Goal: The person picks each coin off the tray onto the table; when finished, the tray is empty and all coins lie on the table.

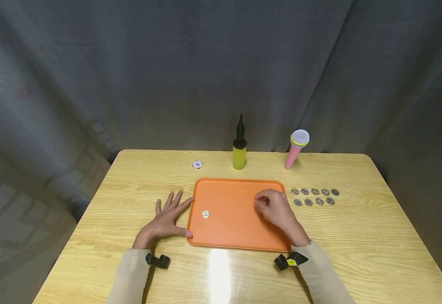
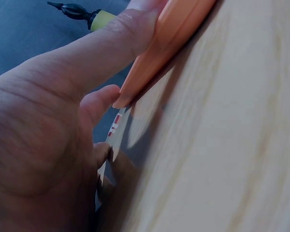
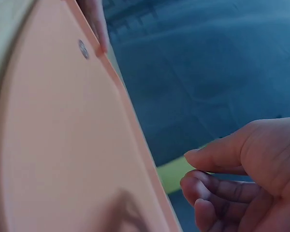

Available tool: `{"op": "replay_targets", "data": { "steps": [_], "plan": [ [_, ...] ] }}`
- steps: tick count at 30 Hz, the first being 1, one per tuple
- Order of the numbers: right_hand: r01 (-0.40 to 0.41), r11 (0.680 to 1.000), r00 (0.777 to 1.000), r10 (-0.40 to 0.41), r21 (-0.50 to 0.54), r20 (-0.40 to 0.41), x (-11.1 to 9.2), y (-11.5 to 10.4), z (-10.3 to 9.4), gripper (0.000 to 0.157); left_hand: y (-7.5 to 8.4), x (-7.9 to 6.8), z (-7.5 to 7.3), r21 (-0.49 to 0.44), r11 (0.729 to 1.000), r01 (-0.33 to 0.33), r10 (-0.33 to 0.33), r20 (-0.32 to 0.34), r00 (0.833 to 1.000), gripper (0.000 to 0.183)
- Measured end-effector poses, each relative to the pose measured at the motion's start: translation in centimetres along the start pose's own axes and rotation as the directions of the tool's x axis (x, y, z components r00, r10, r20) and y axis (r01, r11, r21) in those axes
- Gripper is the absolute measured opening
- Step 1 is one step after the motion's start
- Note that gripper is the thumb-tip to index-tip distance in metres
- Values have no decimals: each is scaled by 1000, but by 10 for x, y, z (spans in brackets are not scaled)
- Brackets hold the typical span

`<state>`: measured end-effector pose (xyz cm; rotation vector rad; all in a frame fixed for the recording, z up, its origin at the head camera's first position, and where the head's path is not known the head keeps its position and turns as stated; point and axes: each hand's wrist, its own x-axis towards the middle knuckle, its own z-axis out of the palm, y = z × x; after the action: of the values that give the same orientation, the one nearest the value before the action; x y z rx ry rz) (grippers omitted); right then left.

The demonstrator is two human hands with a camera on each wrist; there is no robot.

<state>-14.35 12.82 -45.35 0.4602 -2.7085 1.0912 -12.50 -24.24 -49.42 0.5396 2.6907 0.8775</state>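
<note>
An orange tray lies on the table with one silver coin near its left side. At the tray's left edge, my left hand has its fingers spread, with the thumb and index finger touching the rim. My right hand hovers over the right part of the tray, fingers loosely bent. In the right wrist view, the thumb is close to the fingertips and no object shows between them. Several silver coins lie in two rows to the right of the tray.
Behind the tray stand a yellow-green hand pump with a black top and a pink toy microphone, tilted. A white poker chip lies at the back left. Grey curtain hangs behind the wooden table.
</note>
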Motion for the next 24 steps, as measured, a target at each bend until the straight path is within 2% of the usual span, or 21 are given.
{"op": "replay_targets", "data": {
  "steps": [16, 24],
  "plan": [
    [-13, 998, 989, 2, 69, 150, 5, -42, 36, 6, 0, 0, 1, -2, 1000, -4, 4, -1, 1000, 114],
    [-4, 997, 981, -12, 82, 193, 6, -55, 57, 4, 1, 1, 1, 3, 1000, 1, -1, 0, 1000, 113]
  ]
}}
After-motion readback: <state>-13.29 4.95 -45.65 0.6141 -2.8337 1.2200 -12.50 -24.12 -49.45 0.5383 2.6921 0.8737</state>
